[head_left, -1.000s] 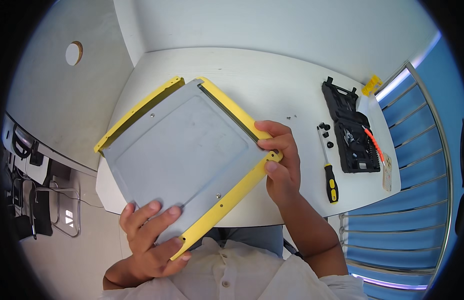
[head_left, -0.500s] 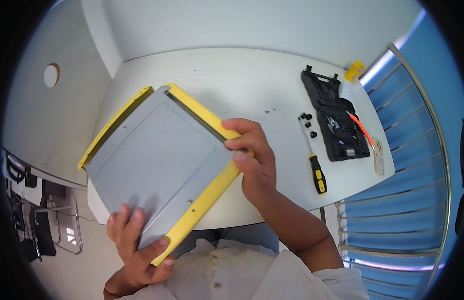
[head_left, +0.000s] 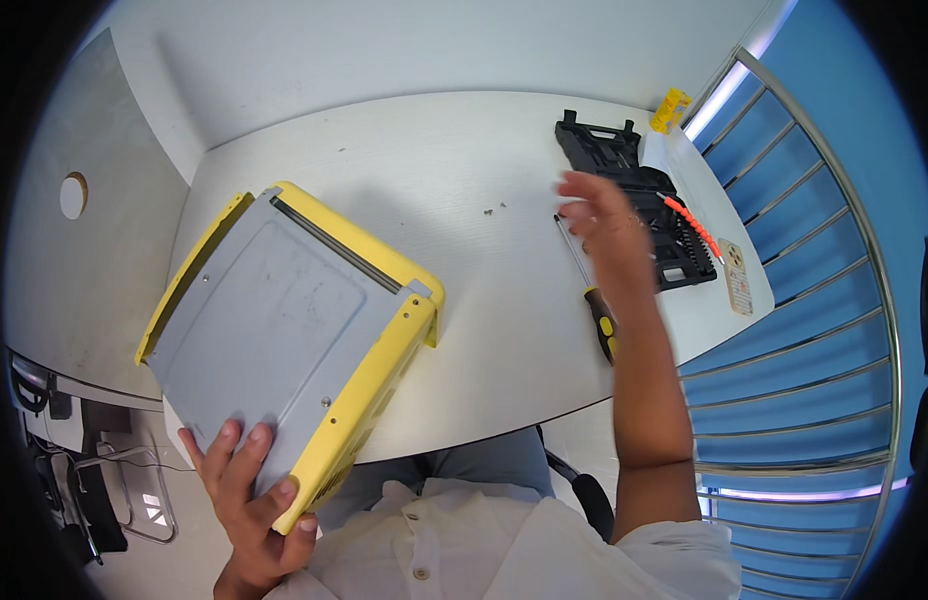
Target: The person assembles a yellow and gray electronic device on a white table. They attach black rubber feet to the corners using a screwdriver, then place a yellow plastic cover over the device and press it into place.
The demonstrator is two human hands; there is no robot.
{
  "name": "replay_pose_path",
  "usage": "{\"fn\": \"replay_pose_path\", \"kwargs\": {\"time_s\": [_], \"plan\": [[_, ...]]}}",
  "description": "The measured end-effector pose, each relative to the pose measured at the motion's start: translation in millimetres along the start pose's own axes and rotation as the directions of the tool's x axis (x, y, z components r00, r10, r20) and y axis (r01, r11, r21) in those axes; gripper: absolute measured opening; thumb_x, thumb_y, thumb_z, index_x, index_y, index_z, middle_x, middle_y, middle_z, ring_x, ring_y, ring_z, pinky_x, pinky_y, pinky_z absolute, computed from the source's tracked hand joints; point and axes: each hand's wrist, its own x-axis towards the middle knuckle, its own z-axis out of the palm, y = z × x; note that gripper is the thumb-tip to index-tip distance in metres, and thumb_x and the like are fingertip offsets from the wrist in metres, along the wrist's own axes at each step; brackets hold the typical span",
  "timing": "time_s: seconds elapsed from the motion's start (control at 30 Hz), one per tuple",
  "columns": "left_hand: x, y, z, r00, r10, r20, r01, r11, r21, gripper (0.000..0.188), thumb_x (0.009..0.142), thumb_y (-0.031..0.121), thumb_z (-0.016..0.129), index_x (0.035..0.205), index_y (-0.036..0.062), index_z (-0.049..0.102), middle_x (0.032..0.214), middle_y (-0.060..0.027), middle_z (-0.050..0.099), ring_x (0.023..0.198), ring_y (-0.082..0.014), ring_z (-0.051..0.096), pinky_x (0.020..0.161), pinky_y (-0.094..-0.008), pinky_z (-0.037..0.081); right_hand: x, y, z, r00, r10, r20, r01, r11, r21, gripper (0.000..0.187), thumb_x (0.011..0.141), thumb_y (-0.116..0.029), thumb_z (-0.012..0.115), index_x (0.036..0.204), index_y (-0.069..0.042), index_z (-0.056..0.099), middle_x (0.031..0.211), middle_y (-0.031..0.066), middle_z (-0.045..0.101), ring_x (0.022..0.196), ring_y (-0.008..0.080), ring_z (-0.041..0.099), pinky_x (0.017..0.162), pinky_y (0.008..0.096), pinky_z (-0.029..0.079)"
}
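Note:
My left hand (head_left: 246, 490) grips the near corner of a boxy yellow-cased appliance (head_left: 379, 375), with its fingers on the grey metal panel (head_left: 274, 310) and its thumb at the yellow edge. The appliance sits tilted at the left of the table, panel facing up, with screws and holes along its edges. My right hand (head_left: 612, 240) is off it, above the small black parts next to the black tool case (head_left: 674, 240); motion blurs its fingers, and whatever they may hold is hidden. Just below that hand lies a black and yellow screwdriver (head_left: 596, 308), partly covered by the forearm.
Two tiny screws (head_left: 495, 208) lie on the white table (head_left: 484, 300). An orange flexible shaft (head_left: 691, 222) rests across the case. Beyond are a yellow object (head_left: 670, 110) and a patterned card-like item (head_left: 734, 277). A metal railing (head_left: 804, 130) runs along the right.
My right hand has let go of the appliance's far right corner and moved right to the small black parts. The appliance has come down lower toward the table, still in my left hand.

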Motion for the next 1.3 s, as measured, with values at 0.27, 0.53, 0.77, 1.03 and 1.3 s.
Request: {"fn": "replay_pose_path", "kwargs": {"time_s": [0.27,0.53,0.77,1.03,1.3], "plan": [[0,0,5,0.999,0.012,-0.034,-0.012,1.0,-0.006,0.025,0.086,0.034,0.053,0.106,0.0196,0.052,0.133,-0.0162,0.05,0.131,-0.0406,0.038,0.109,-0.0675,0.003,-73,22,-69,0.964,0.242,0.108,-0.137,0.806,-0.576,0.042,0.081,-0.015,0.07,0.121,-0.008,0.058,0.094,0.0082,0.06,0.08,0.0186,0.059,0.072,0.0296,0.049],[5,-1,3,0.998,0.046,-0.053,-0.048,0.998,-0.033,0.026,0.085,0.034,0.055,0.106,0.0189,0.054,0.131,-0.0176,0.053,0.131,-0.0396,0.038,0.11,-0.0645,0.002,-126,52,-42,0.995,0.1,-0.019,-0.084,0.699,-0.711,0.067,0.073,-0.009,0.073,0.134,-0.005,0.046,0.103,0.0148,0.055,0.095,0.0341,0.051,0.082,0.042,0.044],[8,1,4,0.995,0.037,-0.094,-0.043,0.997,-0.069,0.021,0.083,0.034,0.058,0.096,0.0172,0.059,0.127,-0.0176,0.058,0.129,-0.0379,0.041,0.112,-0.0595,0.001,-127,55,-37,0.996,0.08,-0.029,-0.076,0.69,-0.72,0.066,0.072,-0.005,0.072,0.133,-0.005,0.047,0.107,0.0152,0.054,0.101,0.0337,0.051,0.088,0.0417,0.043],[14,4,7,0.986,0.032,-0.161,-0.054,0.99,-0.132,0.022,0.08,0.03,0.063,0.097,0.0172,0.061,0.124,-0.0159,0.061,0.127,-0.0349,0.044,0.113,-0.0564,0.0,-131,58,-39,0.992,0.116,-0.05,-0.118,0.722,-0.682,0.066,0.072,-0.003,0.066,0.135,-0.006,0.046,0.109,0.0136,0.053,0.104,0.0304,0.05,0.094,0.0387,0.041],[14,4,7,0.985,0.011,-0.174,-0.038,0.988,-0.15,0.022,0.077,0.028,0.065,0.096,0.0164,0.062,0.124,-0.0141,0.061,0.127,-0.0334,0.045,0.114,-0.0547,0.0,-133,65,-42,0.993,0.105,-0.06,-0.118,0.727,-0.677,0.061,0.074,-0.003,0.061,0.134,-0.005,0.047,0.103,0.0135,0.052,0.099,0.0287,0.051,0.091,0.0373,0.042]]}}
